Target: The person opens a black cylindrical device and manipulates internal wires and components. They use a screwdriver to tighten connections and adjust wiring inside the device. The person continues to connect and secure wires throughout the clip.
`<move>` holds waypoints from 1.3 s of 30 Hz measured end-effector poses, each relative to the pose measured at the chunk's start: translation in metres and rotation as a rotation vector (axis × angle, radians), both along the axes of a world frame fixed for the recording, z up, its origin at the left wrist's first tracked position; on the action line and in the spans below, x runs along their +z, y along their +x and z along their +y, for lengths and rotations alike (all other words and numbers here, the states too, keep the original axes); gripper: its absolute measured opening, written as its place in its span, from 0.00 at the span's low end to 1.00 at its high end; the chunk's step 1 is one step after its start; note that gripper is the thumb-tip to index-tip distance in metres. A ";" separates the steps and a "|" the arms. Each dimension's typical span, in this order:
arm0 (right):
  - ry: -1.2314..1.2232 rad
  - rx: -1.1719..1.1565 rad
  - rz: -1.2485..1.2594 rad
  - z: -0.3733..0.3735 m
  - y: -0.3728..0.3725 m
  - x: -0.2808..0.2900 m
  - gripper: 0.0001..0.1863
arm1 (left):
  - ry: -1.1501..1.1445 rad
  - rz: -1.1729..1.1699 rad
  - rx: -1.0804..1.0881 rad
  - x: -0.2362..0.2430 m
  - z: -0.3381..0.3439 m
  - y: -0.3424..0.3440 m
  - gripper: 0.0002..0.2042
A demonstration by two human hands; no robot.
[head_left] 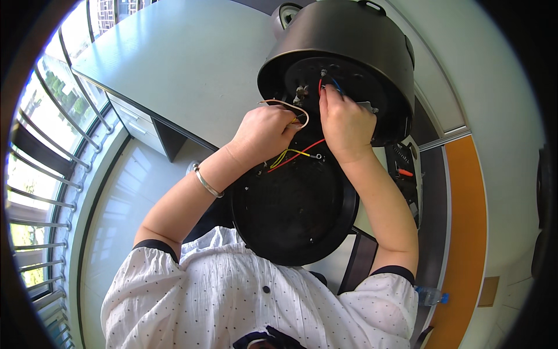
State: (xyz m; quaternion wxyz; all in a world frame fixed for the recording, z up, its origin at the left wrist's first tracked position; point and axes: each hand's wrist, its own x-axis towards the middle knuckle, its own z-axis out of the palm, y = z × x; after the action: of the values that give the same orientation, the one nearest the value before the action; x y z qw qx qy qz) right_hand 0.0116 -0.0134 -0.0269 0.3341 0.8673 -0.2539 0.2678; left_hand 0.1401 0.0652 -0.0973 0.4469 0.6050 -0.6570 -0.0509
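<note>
A dark metal cooker body (pixel 343 35) lies on its side on the table, its open underside facing me. My left hand (pixel 264 131), fingers closed, grips a pale wire (pixel 285 103) in front of that opening; the gripped part is hidden by my fingers. My right hand (pixel 349 125) reaches inside and pinches at the red wire (pixel 320 83) and the blue wire (pixel 336 83), close to a small metal fitting (pixel 324 73). Below both hands is a round black base cover (pixel 293 215). A yellow-green wire (pixel 285 156) with a ring terminal lies over its far edge.
The pale table (pixel 174 64) stretches to the far left, with drawers (pixel 133 122) beneath. To the right of the base cover lies a black tool case (pixel 400 154) with a red-handled tool (pixel 405 173). A plastic bottle (pixel 429 295) is at lower right, and a barred window (pixel 43 145) at left.
</note>
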 end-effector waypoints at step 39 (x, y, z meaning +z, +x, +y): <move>0.146 0.399 -0.244 0.002 -0.043 -0.001 0.07 | 0.011 0.091 0.011 0.001 -0.001 0.000 0.08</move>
State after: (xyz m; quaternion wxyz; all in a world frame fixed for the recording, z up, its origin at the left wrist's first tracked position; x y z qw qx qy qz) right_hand -0.0316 -0.0111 -0.0283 0.1780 0.8833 -0.1345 0.4124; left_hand 0.1400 0.0641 -0.0964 0.4731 0.6082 -0.6324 -0.0794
